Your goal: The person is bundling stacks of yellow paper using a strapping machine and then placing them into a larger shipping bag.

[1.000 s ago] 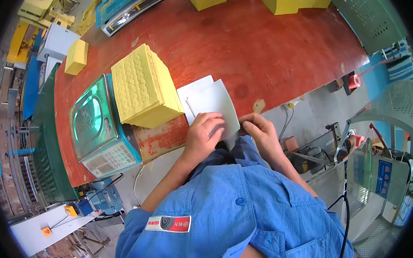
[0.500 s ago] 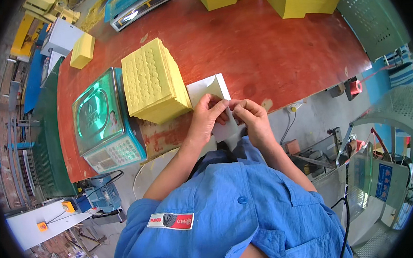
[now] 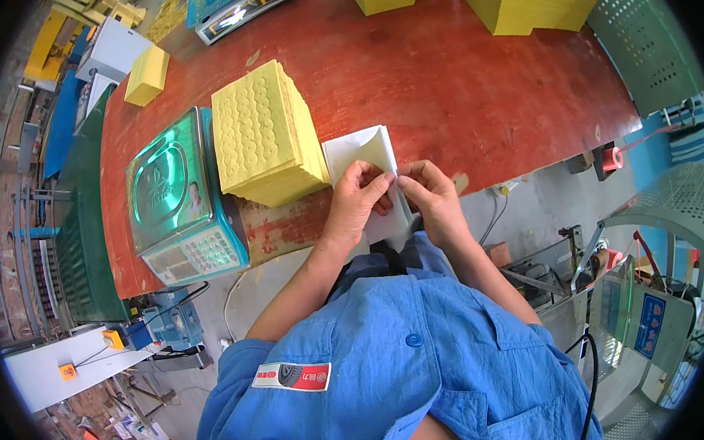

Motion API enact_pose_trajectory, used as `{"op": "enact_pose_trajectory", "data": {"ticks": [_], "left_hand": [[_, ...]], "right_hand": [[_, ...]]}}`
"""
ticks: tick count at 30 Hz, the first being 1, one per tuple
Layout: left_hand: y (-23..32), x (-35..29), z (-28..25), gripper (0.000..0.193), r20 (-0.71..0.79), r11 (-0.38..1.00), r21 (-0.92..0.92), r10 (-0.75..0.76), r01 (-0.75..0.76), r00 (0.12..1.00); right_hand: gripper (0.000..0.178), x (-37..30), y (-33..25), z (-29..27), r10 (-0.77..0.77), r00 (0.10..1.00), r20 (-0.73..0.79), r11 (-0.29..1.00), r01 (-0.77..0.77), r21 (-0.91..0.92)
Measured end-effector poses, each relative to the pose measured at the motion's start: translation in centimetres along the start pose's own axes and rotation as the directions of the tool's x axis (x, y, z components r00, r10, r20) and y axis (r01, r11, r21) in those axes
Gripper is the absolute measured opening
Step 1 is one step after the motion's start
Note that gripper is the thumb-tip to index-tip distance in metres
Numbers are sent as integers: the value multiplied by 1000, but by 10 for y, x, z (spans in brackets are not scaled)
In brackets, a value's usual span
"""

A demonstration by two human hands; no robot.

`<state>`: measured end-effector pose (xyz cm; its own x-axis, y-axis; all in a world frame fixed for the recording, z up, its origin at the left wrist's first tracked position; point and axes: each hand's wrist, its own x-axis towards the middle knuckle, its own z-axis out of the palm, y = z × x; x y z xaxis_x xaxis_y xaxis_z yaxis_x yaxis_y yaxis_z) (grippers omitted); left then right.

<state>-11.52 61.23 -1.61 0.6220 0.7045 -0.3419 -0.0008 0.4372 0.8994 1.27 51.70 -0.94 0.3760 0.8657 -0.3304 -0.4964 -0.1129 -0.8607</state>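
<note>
In the head view, the left hand (image 3: 356, 197) and the right hand (image 3: 429, 195) are meeting fingertip to fingertip over a white bag (image 3: 364, 159), both pinching its near right edge, where half a second ago they were only coming together and a second ago were lying flat on it. The bag is resting at the near edge of the red table (image 3: 473, 83), just beside the stack of yellow embossed sheets (image 3: 264, 133) by the green scale (image 3: 178, 202); judging by this, the hands are now working the bag's mouth open.
</note>
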Motion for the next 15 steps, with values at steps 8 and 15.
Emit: {"op": "enact_pose_trajectory", "data": {"ticks": [8,15], "left_hand": [[-3,-1,2,24,-39,999,29,39,-38,998],[-1,0,7,25,-59,999,24,40,-38,997]], "right_hand": [[21,6,-11,-3,16,998,62,987,-6,-158],[16,10,-7,-9,14,999,36,985,-7,-175]]}}
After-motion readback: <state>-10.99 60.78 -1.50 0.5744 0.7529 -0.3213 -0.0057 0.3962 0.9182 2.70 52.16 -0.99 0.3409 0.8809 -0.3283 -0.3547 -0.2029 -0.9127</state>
